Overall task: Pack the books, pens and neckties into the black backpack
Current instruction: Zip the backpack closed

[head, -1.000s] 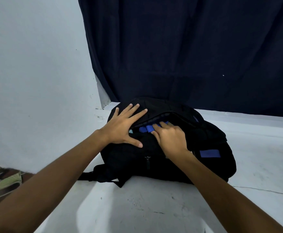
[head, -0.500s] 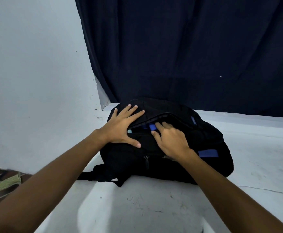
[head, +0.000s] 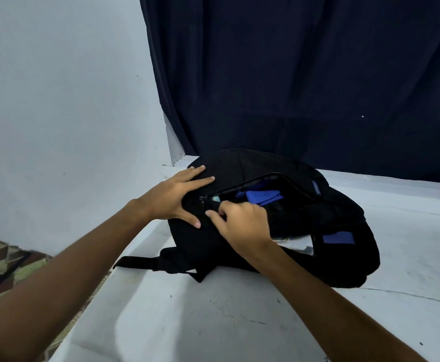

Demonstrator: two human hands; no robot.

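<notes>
My left hand (head: 171,198) presses flat on the black fabric backpack (head: 252,165) on the white table (head: 213,322); my right hand's (head: 242,224) grip pinches near its zipper, blue cloth (head: 262,196) showing inside, dark curtain (head: 292,74) behind.

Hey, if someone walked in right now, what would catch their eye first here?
The black backpack lying on the white surface, its top zip open with bright blue items showing inside. Both hands are on it: the left hand presses flat on the near end, the right hand pinches at the zip beside it.
</notes>
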